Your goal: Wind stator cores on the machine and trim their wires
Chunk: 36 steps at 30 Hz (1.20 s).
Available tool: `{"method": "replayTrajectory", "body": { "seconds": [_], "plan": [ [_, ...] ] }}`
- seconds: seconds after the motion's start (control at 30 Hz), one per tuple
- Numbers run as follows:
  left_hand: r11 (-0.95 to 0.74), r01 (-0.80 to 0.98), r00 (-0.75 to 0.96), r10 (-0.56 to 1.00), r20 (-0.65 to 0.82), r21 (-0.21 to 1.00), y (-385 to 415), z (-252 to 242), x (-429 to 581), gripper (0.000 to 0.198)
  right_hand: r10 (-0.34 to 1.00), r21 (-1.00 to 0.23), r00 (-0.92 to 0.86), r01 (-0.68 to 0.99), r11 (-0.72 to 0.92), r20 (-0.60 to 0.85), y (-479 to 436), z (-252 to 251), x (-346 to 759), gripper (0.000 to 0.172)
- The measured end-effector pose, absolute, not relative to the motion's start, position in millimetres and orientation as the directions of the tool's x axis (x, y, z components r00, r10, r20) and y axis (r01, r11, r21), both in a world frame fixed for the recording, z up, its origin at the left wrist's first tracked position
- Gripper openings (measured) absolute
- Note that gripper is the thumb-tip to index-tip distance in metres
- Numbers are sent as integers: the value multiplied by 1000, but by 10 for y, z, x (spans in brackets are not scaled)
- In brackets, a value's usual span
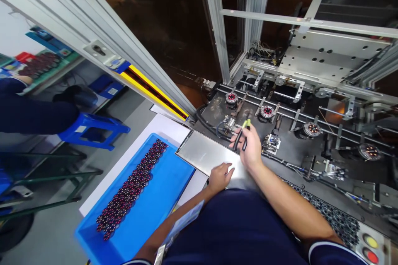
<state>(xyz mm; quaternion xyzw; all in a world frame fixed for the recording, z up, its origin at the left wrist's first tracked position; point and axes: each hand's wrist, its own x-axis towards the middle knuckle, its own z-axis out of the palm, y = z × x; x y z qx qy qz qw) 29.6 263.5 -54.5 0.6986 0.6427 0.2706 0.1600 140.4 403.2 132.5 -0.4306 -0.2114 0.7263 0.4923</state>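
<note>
My right hand (250,145) is closed around a pair of pliers (241,136) with black and yellow-green handles. It holds them in the air at the front edge of the machine bed, close to a small metal fixture. My left hand (219,177) hovers or rests over the bare metal plate (200,151); which of the two I cannot tell. Its fingers are loosely bent, thumb and forefinger apart, with nothing between them. Beyond the pliers, round parts with red and black centres, one a near disc (266,112), sit in holders along the rails.
To the left a blue bin (164,178) holds rows of red-and-black round parts (130,190). Aluminium posts and a yellow light barrier (155,91) frame the machine. Yellow and red buttons (370,241) are at lower right. Another person sits at far left on a blue stool (93,128).
</note>
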Motion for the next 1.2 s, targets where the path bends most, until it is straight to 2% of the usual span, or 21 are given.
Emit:
{"method": "replayTrajectory", "body": {
  "seconds": [0.1, 0.23, 0.63, 0.97, 1.1, 1.2],
  "plan": [
    [-142, 805, 53, 984, 169, 576, 2643, -503, 302, 25, 878, -730, 8, -558, -393, -479, 4245, 1064, 1488, 34],
    [-143, 814, 49, 983, 178, 563, 2658, -451, 305, 26, 847, -714, 84, -586, -384, -524, 4351, 903, 1473, 32],
    [-139, 818, 54, 985, 166, 559, 2667, -431, 308, 25, 819, -686, 132, -629, -366, -559, 4427, 814, 1458, 30],
    [-133, 816, 48, 985, 164, 562, 2653, -454, 305, 26, 815, -690, 148, -627, -360, -560, 4501, 760, 1461, 19],
    [-141, 814, 55, 984, 167, 564, 2652, -482, 298, 25, 869, -703, 64, -618, -352, -491, 4481, 879, 1445, 16],
    [-147, 813, 58, 983, 173, 563, 2643, -503, 293, 26, 906, -704, -196, -575, -416, -376, 4222, 1186, 1542, 19]
  ]
}}
